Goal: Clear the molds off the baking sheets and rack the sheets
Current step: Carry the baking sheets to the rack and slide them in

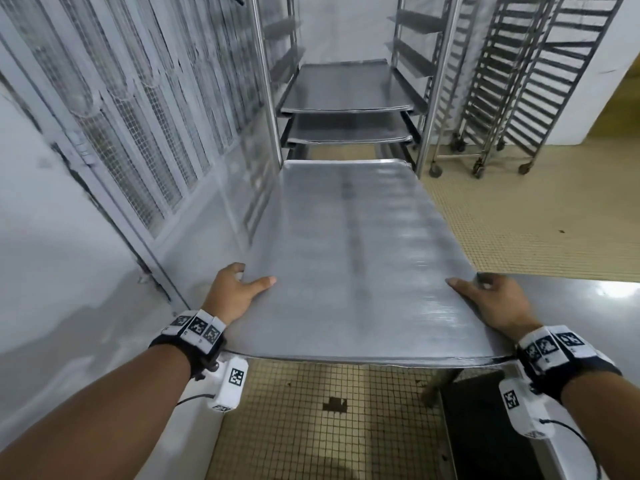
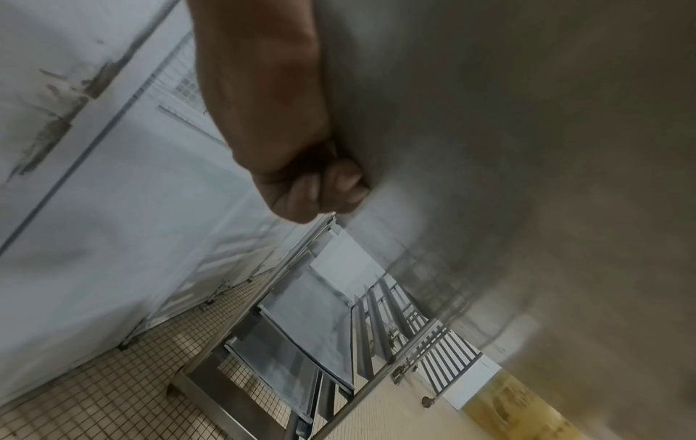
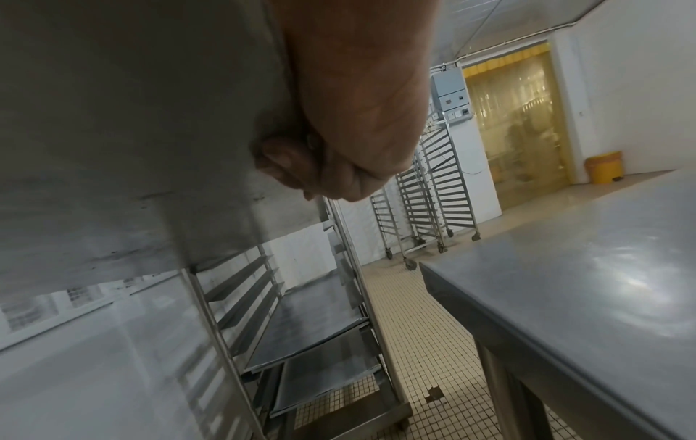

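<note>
I carry a bare grey baking sheet [image 1: 349, 258] level in front of me; no molds lie on it. My left hand [image 1: 235, 292] grips its left edge, thumb on top and fingers [image 2: 339, 187] curled underneath. My right hand [image 1: 491, 299] grips the right edge the same way, fingers [image 3: 290, 160] curled under the sheet [image 3: 132, 134]. The sheet's far end points at a steel rack [image 1: 270, 98] straight ahead. Two sheets [image 1: 349, 88] lie in the rack's lower slides, one above the other.
A white wall with mesh panels [image 1: 114, 126] runs along the left. A steel table [image 3: 583, 282] stands at my right. Several empty wheeled racks [image 1: 512, 81] stand at the back right on the tiled floor [image 1: 519, 220]. A yellow strip curtain [image 3: 519, 119] hangs beyond.
</note>
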The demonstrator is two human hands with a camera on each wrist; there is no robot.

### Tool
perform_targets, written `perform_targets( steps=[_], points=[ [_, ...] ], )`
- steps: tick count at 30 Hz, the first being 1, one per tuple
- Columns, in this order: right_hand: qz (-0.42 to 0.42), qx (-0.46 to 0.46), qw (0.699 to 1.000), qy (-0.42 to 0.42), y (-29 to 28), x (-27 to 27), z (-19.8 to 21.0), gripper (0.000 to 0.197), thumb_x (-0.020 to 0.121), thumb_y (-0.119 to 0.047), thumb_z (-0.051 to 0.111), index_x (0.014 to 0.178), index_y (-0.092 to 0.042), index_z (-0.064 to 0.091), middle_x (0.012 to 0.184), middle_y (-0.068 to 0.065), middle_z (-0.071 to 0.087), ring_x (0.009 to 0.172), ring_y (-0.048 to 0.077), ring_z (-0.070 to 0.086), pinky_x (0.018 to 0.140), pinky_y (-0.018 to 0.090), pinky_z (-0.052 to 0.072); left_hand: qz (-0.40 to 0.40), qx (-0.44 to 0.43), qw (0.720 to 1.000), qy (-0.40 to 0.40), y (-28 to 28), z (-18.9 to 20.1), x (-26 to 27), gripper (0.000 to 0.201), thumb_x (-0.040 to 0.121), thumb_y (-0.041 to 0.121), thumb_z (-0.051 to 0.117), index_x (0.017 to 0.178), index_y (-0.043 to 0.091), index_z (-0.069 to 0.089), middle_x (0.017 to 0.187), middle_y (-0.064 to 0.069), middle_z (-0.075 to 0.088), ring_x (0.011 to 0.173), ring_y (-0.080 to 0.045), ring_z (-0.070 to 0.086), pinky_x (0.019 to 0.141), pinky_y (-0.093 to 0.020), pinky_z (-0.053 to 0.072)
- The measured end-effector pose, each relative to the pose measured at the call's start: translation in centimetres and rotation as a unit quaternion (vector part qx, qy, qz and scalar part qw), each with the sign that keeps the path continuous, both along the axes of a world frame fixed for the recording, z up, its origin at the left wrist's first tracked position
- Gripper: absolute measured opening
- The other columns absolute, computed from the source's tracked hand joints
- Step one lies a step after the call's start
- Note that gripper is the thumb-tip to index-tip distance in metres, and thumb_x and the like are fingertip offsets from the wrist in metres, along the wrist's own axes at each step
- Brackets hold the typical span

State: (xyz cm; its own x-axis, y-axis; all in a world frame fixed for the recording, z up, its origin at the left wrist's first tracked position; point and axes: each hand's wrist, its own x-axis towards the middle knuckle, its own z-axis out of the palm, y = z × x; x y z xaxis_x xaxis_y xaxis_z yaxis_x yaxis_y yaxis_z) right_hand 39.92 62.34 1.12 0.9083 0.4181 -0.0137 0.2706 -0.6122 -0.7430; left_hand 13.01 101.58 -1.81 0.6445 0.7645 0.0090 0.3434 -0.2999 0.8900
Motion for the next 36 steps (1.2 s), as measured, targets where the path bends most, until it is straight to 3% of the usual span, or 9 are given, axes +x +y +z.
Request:
perform_targets(
  steps=[3,7,11,13,17,20,26,30,36],
  points=[
    [-0.002,0.004,1.0,0.021,1.2,1.3,-0.4,0.059,0.076,-0.064,0.072,0.064,-0.007,0.061,0.055,0.004,0.064,0.055,0.025,0.062,0.056,0.032,0.044,0.01,-0.013,1.0,0.015,1.9,-1.4,1.6,0.077,0.054,0.072,0.087,0.105,0.016,0.071,0.1,0.0,0.077,0.092,-0.018,0.074,0.088,-0.045,0.06],
    [-0.004,-0.017,0.999,0.037,2.5,3.5,-1.9,0.065,0.071,-0.075,0.068,0.069,-0.01,0.06,0.064,0.002,0.065,0.063,0.025,0.063,0.064,0.036,0.049,0.008,0.004,1.0,0.019,2.2,-1.5,3.9,0.037,0.071,0.041,0.09,0.091,0.015,0.074,0.086,0.002,0.079,0.079,-0.014,0.075,0.079,-0.041,0.061],
    [-0.001,-0.031,0.998,0.063,4.2,6.1,-2.0,0.054,0.08,-0.06,0.071,0.084,-0.007,0.064,0.076,0.002,0.067,0.07,0.018,0.063,0.077,0.04,0.053,-0.001,0.021,0.999,0.048,3.6,-2.4,7.0,0.031,0.072,0.04,0.089,0.089,0.018,0.074,0.085,0.005,0.077,0.078,-0.009,0.074,0.078,-0.039,0.06],
    [-0.004,-0.036,0.997,0.075,4.9,8.0,-2.4,0.051,0.082,-0.056,0.071,0.094,-0.008,0.065,0.082,0.002,0.066,0.071,0.015,0.06,0.075,0.036,0.049,-0.007,0.022,0.998,0.054,4.2,-2.8,8.9,0.027,0.074,0.035,0.088,0.09,0.018,0.074,0.085,0.006,0.076,0.075,-0.003,0.072,0.075,-0.036,0.059],
    [-0.007,-0.062,0.995,0.083,6.9,13.3,-4.1,0.074,0.074,-0.074,0.066,0.111,-0.01,0.063,0.104,0.006,0.069,0.091,0.026,0.065,0.087,0.042,0.054,0.005,0.019,0.998,0.054,5.8,-3.7,12.6,0.048,0.068,0.045,0.09,0.1,0.014,0.073,0.093,-0.001,0.077,0.081,-0.013,0.073,0.073,-0.035,0.059],
    [0.014,-0.065,0.993,0.097,8.6,16.7,-4.4,0.066,0.079,-0.068,0.065,0.113,-0.012,0.061,0.105,0.006,0.067,0.091,0.026,0.065,0.083,0.04,0.053,0.022,0.009,0.998,0.062,7.4,-4.5,15.4,0.064,0.061,0.055,0.088,0.106,0.013,0.069,0.099,-0.004,0.076,0.085,-0.018,0.073,0.078,-0.04,0.061],
    [0.028,-0.067,0.993,0.098,11.5,22.1,-5.2,0.06,0.082,-0.065,0.065,0.112,-0.013,0.063,0.108,0.006,0.069,0.092,0.027,0.065,0.084,0.039,0.052,0.024,0.008,0.997,0.075,9.5,-5.0,19.6,0.065,0.067,0.051,0.088,0.114,0.011,0.068,0.11,-0.005,0.074,0.094,-0.019,0.071,0.086,-0.04,0.058],
    [0.019,-0.056,0.992,0.111,13.5,24.9,-5.9,0.055,0.083,-0.062,0.066,0.107,-0.013,0.062,0.104,0.007,0.069,0.09,0.026,0.065,0.086,0.041,0.054,0.023,0.0,0.997,0.076,11.5,-5.9,22.1,0.086,0.055,0.072,0.081,0.117,0.015,0.067,0.11,0.0,0.074,0.095,-0.016,0.072,0.086,-0.041,0.06],
    [0.01,-0.069,0.99,0.123,17.4,28.5,-7.4,0.06,0.084,-0.062,0.065,0.115,-0.011,0.057,0.11,0.009,0.066,0.095,0.029,0.064,0.088,0.043,0.052,0.032,-0.01,0.997,0.073,15.1,-7.8,26.3,0.088,0.057,0.067,0.083,0.123,0.012,0.062,0.115,-0.003,0.071,0.097,-0.019,0.07,0.086,-0.043,0.06]
  ],
)
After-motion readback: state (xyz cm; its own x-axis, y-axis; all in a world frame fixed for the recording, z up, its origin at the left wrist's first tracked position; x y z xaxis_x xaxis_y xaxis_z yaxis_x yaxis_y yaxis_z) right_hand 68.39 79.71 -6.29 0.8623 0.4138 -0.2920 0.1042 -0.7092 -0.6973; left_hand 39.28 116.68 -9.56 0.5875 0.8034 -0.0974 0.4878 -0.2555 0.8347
